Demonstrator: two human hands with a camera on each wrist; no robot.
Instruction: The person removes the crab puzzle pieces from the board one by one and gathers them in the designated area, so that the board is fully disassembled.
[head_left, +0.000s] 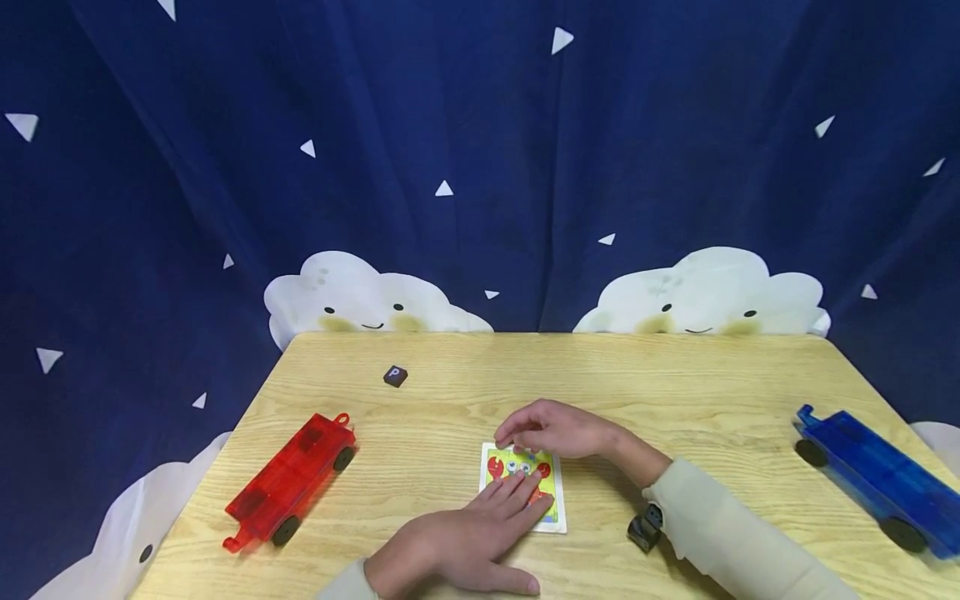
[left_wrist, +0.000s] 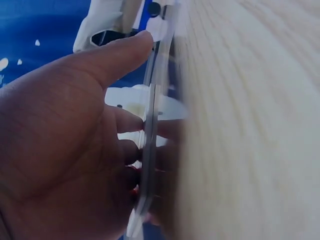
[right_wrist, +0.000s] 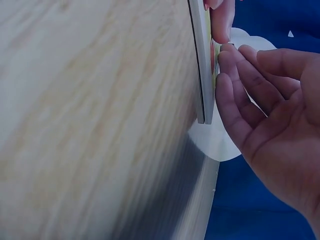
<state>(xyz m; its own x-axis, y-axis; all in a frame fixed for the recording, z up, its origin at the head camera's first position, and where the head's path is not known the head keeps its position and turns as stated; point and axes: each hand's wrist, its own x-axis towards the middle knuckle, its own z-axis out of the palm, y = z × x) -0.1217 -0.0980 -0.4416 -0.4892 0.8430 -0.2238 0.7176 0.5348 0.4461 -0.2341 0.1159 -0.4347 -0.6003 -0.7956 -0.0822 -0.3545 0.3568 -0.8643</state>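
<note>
Table [head_left: 712, 383]: blue car [head_left: 877, 479] by right edge, red car [head_left: 288, 483] by left edge. Left hand [head_left: 477, 537] flat, fingers straight, grips nothing; right hand [head_left: 558, 429] loosely bent, holds nothing. Crab board [head_left: 544, 469] toward near edge, long axis near-to-far, forward-right of left palm, under left fingers; right fingertips at its far edge. P block [head_left: 395, 376] toward far-left corner.

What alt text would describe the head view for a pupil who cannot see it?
A person's left hand rests its fingers on a flat, rectangular, white-bordered crab picture, with the right hand bent at its far edge. A translucent red wheeled wagon stands left, a translucent blue wheeled wagon right, on the wooden table.
</note>
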